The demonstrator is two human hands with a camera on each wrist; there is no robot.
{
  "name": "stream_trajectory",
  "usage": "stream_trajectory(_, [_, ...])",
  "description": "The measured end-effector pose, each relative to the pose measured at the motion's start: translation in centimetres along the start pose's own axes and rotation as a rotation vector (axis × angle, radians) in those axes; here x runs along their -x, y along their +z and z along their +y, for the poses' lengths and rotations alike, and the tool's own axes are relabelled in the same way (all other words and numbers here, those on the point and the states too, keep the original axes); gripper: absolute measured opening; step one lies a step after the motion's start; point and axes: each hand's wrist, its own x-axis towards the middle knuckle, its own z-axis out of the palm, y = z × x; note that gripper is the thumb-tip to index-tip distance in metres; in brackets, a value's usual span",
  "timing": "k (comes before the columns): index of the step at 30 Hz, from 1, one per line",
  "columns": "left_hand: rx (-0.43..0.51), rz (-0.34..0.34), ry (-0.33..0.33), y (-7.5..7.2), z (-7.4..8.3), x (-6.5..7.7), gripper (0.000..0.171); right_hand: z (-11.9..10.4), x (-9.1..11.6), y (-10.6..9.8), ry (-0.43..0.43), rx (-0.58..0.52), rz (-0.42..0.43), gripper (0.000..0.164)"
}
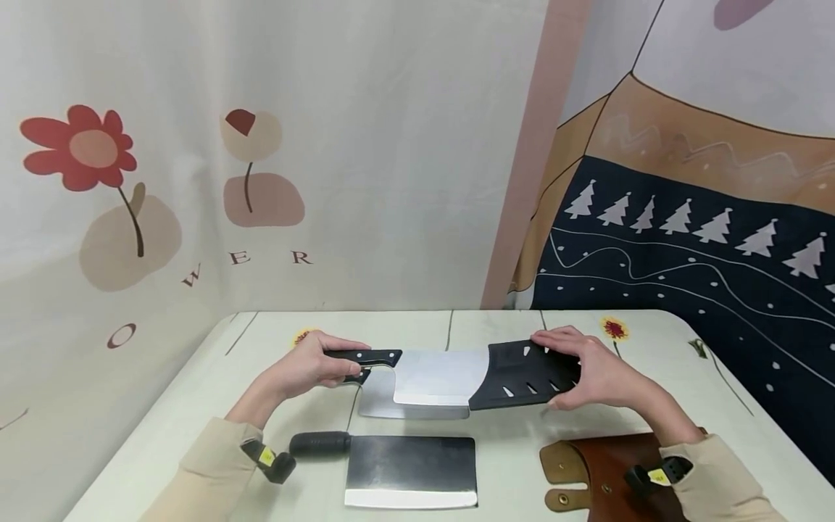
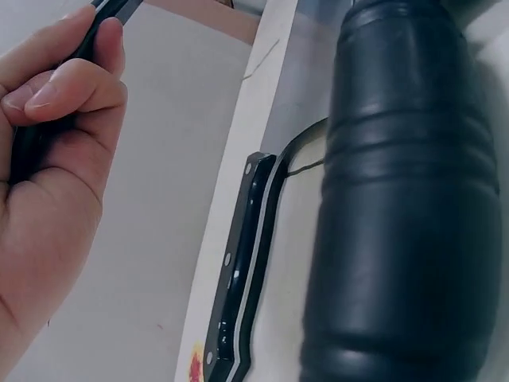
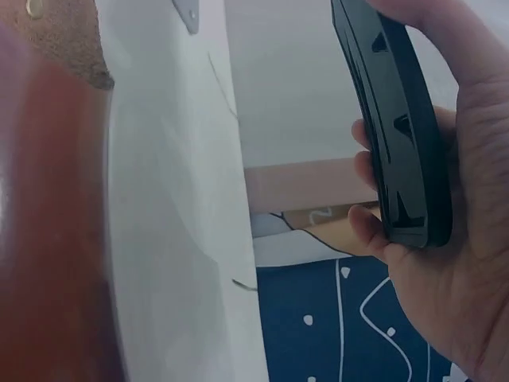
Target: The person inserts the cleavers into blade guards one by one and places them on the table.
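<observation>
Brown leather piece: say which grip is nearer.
Right. The right grip, on the black cover, is just beyond the leather piece; the left grip, on a cleaver handle, is far to its left.

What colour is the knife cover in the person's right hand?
The cover is black, with small slots; the head view shows it best.

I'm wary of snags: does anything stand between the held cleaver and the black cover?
Nothing visible does: the left hand grips the cleaver, the right hand holds the cover, and the cover overlaps the blade.
</observation>
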Motion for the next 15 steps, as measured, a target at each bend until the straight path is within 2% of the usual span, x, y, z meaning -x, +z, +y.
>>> stream_trajectory(5, [0.034,0.049,0.028,0.5,-0.2,0.0,0.046,0.3,-0.2,0.3,0.004,-0.02,0.008,0.089])
stream_trajectory(9, [0.064,0.062,0.067,1.0,-0.6,-0.2,0.043,0.2,-0.4,0.3,0.026,-0.025,0.004,0.088])
stream_trajectory(15, [0.032,0.106,0.095,1.6,-1.0,-0.5,0.042,-0.1,-0.5,0.5,0.08,0.021,0.009,0.091])
